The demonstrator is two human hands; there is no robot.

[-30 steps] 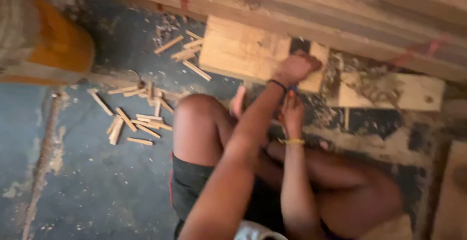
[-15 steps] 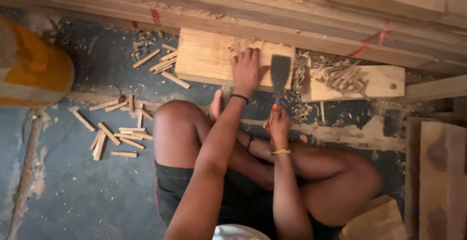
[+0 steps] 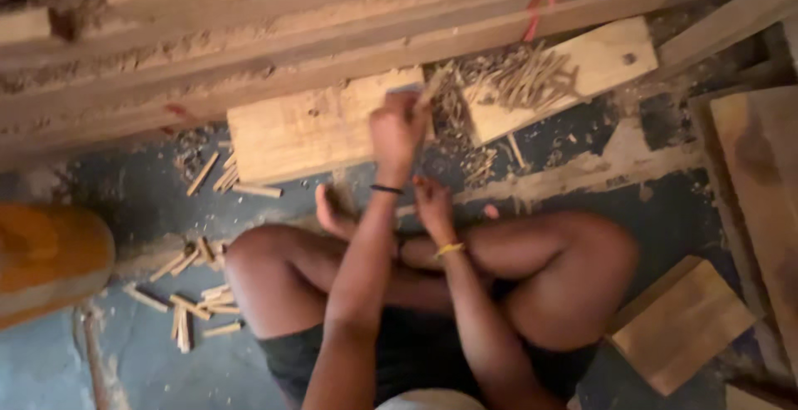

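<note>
Seated cross-legged at centre frame, you raise your left hand [image 3: 397,127] over the wooden block [image 3: 320,127], fingers closed around a thin wooden stick [image 3: 432,86], seemingly to work it there. Your right hand [image 3: 432,202] rests low by your shin; whether it holds anything cannot be told. Shaved sticks [image 3: 524,81] heap on the upper-right board [image 3: 611,52].

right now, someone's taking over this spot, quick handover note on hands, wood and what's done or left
Left hand: raised over the board, closed on a thin wood piece; blurred, so what else it holds is unclear.
Right hand: low by the crossed legs, fingers loose, seems empty.
Done: a heap of thin slivers on the second board.
Left: short sticks scattered on the floor by the left knee, more sticks beside the board.
</note>
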